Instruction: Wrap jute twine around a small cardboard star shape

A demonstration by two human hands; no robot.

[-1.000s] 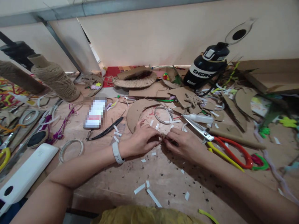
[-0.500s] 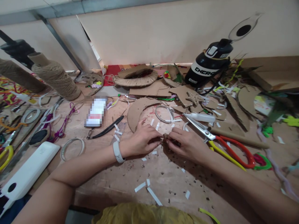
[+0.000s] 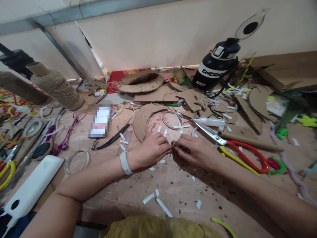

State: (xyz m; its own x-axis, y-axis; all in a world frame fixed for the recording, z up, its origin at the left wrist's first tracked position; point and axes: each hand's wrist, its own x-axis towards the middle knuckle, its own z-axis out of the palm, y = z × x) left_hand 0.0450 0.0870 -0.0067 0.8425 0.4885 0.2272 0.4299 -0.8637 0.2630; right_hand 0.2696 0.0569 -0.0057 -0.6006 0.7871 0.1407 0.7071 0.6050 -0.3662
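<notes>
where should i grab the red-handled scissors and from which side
Probably by the red handle, reached with the right hand from the person's right: its open loop points that way, while the blades point left and away. That hand has a small brown piece at its fingertips, so may need freeing.

A pale grey band goes round the left wrist. Both arms are bare. The clothes low in front are dark yellow and wrinkly.
</notes>
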